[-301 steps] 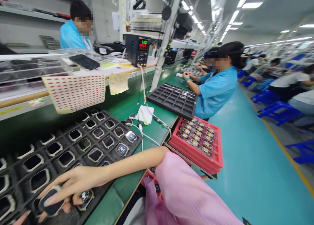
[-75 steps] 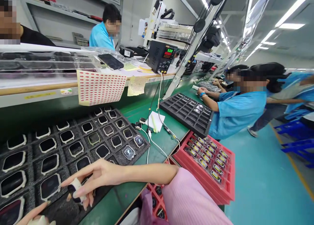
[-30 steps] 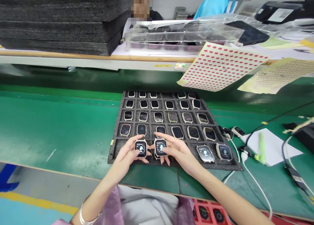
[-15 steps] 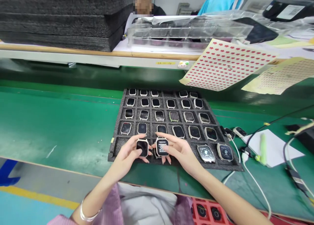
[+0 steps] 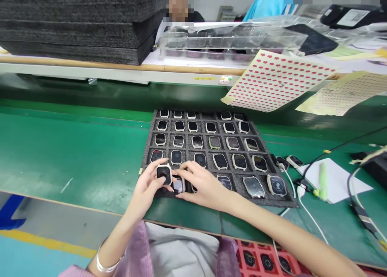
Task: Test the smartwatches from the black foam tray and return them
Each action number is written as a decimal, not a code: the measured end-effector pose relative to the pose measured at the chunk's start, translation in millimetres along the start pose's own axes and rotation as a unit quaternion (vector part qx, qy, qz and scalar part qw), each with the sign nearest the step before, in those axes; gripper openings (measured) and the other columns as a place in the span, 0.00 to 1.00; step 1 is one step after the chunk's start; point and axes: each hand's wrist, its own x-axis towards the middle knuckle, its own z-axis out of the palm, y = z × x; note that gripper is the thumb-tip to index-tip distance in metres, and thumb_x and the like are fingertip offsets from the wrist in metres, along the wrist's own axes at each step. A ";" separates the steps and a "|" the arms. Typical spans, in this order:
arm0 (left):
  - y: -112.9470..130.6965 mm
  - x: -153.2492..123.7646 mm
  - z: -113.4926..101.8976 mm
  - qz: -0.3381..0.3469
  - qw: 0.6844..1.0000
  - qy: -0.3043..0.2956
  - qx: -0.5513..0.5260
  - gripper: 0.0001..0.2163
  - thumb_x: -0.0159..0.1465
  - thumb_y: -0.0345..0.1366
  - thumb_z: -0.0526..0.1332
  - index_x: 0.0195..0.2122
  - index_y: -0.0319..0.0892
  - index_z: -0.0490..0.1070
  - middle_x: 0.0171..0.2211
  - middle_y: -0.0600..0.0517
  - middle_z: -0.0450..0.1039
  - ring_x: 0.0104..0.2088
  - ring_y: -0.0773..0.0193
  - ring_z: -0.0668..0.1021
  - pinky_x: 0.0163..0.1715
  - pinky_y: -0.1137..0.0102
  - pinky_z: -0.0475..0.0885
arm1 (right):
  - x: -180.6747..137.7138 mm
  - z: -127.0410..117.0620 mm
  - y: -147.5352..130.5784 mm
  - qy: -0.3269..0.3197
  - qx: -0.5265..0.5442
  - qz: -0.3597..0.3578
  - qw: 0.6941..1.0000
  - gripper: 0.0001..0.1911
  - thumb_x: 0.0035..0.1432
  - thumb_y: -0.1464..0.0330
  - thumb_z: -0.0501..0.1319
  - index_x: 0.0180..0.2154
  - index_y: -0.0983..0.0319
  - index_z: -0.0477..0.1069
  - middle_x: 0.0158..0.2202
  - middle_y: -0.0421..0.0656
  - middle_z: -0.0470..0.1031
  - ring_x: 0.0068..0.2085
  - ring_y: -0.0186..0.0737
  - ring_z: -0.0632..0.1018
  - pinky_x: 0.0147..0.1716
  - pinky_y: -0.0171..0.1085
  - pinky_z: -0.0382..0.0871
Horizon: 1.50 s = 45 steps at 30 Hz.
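On the green workbench (image 5: 75,156) the black foam tray (image 5: 203,135) of watch bodies lay before me, and I was working at its front-left corner with two units at once. My left hand (image 5: 148,188) pinched a dark smartwatch (image 5: 164,173) between thumb and fingertips, just above the tray. My right hand (image 5: 205,184) lay over the front row, fingers stretched close together, tips on a lit smartwatch (image 5: 178,185) beside it; whether they gripped it I could not tell, and I judged both wanted a light hold by the edges.
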 end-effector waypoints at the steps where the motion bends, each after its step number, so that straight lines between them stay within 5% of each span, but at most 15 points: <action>1: 0.5 -0.4 0.1 -0.001 1.000 0.001 0.001 0.20 0.62 0.34 0.59 0.55 0.43 0.61 0.44 0.46 0.72 0.42 0.57 0.77 0.35 0.69 0.74 | 3.0 -1.7 -0.9 -0.014 -0.041 -0.019 0.999 0.29 0.51 0.64 0.69 0.54 0.61 0.65 0.47 0.50 0.68 0.47 0.50 0.71 0.45 0.48 0.69; 4: 1.5 -0.9 1.2 -0.001 1.000 -0.001 0.013 0.19 0.62 0.35 0.59 0.55 0.42 0.61 0.42 0.46 0.72 0.39 0.60 0.77 0.33 0.70 0.74 | 1.7 -9.1 -2.2 -0.021 -0.137 -0.023 0.990 0.21 0.58 0.61 0.63 0.51 0.62 0.68 0.43 0.50 0.70 0.43 0.48 0.71 0.42 0.46 0.69; 7: 0.8 0.8 2.4 0.003 0.998 0.013 0.055 0.20 0.60 0.35 0.61 0.53 0.41 0.61 0.39 0.47 0.71 0.33 0.63 0.76 0.27 0.72 0.72 | -11.0 -14.8 -0.4 -0.010 -0.245 0.046 0.968 0.11 0.66 0.68 0.53 0.39 0.65 0.73 0.35 0.49 0.72 0.37 0.46 0.73 0.39 0.46 0.68; 11: -6.9 4.7 6.2 -0.002 0.992 0.021 0.121 0.21 0.58 0.34 0.62 0.52 0.42 0.61 0.33 0.52 0.68 0.26 0.67 0.72 0.21 0.75 0.67 | -26.7 -6.5 3.6 -0.003 -0.272 0.117 0.955 0.07 0.62 0.70 0.58 0.37 0.67 0.72 0.34 0.51 0.72 0.37 0.50 0.74 0.39 0.47 0.70; 16: -16.2 3.3 15.9 0.013 0.980 0.031 0.197 0.19 0.59 0.33 0.61 0.51 0.43 0.63 0.30 0.54 0.65 0.25 0.67 0.69 0.23 0.74 0.65 | -29.2 3.8 4.8 0.067 -0.110 0.174 0.976 0.17 0.57 0.70 0.64 0.48 0.67 0.68 0.39 0.49 0.71 0.38 0.47 0.75 0.37 0.44 0.72; 19: -15.2 0.1 19.8 0.038 0.968 0.035 0.247 0.16 0.58 0.29 0.59 0.48 0.42 0.66 0.33 0.53 0.68 0.30 0.64 0.71 0.31 0.72 0.67 | -26.0 -7.2 3.1 0.062 0.002 0.166 0.984 0.05 0.58 0.69 0.63 0.38 0.63 0.72 0.31 0.43 0.68 0.31 0.40 0.73 0.32 0.39 0.71; 21: -13.8 -1.2 21.1 0.051 0.961 0.040 0.270 0.17 0.57 0.28 0.59 0.48 0.43 0.66 0.35 0.53 0.70 0.33 0.63 0.72 0.36 0.71 0.67 | -23.2 -16.7 2.2 0.065 0.090 0.140 0.984 0.06 0.61 0.66 0.60 0.33 0.62 0.72 0.33 0.43 0.68 0.32 0.39 0.73 0.32 0.38 0.70; 24: -13.1 -1.1 22.7 0.063 0.958 0.054 0.275 0.19 0.57 0.29 0.60 0.50 0.43 0.65 0.39 0.51 0.71 0.35 0.62 0.73 0.37 0.70 0.67 | -19.0 -24.3 3.8 0.088 0.276 0.147 0.946 0.10 0.63 0.62 0.58 0.40 0.61 0.70 0.42 0.47 0.71 0.34 0.40 0.76 0.28 0.36 0.73; 28: -14.9 0.5 25.7 0.061 0.961 0.052 0.264 0.20 0.58 0.31 0.60 0.53 0.43 0.64 0.36 0.51 0.71 0.32 0.63 0.73 0.30 0.72 0.67 | -16.4 -22.8 10.6 0.076 0.456 0.204 0.863 0.18 0.62 0.60 0.59 0.49 0.63 0.65 0.40 0.49 0.76 0.21 0.35 0.76 0.13 0.31 0.66; 33: -17.0 1.6 28.4 0.063 0.963 0.050 0.257 0.20 0.59 0.31 0.60 0.53 0.43 0.64 0.37 0.51 0.71 0.34 0.62 0.73 0.33 0.72 0.68 | -19.3 -24.4 13.3 0.073 0.580 0.186 0.790 0.26 0.60 0.63 0.61 0.58 0.59 0.60 0.50 0.54 0.72 0.28 0.37 0.78 0.19 0.32 0.70; 39: -16.3 0.2 29.6 0.047 0.971 0.036 0.231 0.20 0.59 0.30 0.60 0.54 0.44 0.63 0.35 0.52 0.70 0.32 0.63 0.73 0.31 0.72 0.68 | -25.1 -23.3 13.9 0.092 0.601 0.193 0.770 0.22 0.56 0.66 0.66 0.52 0.59 0.68 0.42 0.49 0.76 0.23 0.32 0.75 0.20 0.33 0.71; 45: -16.4 -1.3 29.9 0.022 0.980 0.010 0.199 0.21 0.60 0.32 0.60 0.55 0.45 0.62 0.35 0.52 0.69 0.24 0.68 0.69 0.21 0.74 0.64 | -29.4 -19.8 14.5 0.036 0.633 0.165 0.755 0.28 0.55 0.63 0.66 0.56 0.60 0.65 0.40 0.49 0.76 0.25 0.37 0.79 0.20 0.34 0.73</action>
